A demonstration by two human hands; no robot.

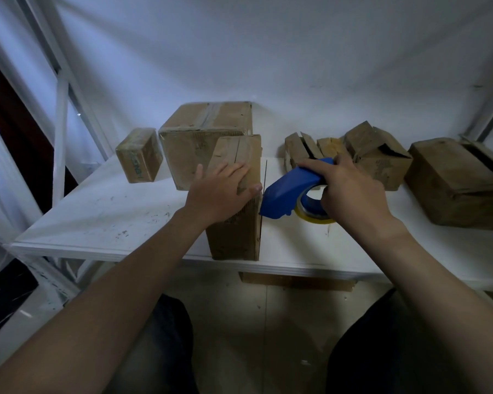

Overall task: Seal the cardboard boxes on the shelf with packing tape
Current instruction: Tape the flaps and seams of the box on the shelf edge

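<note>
Bright blue tape dispenser, yellowish tape roll. Dull brown tall box, big box with a paler glossy strip over the top, small box with teal lettering. White shelf, speckled with dark scuffs. White wall.

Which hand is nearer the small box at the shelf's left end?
Left. The left hand rests on the tall box, a bit right of the small box; the right hand grips the tape dispenser farther right.
</note>
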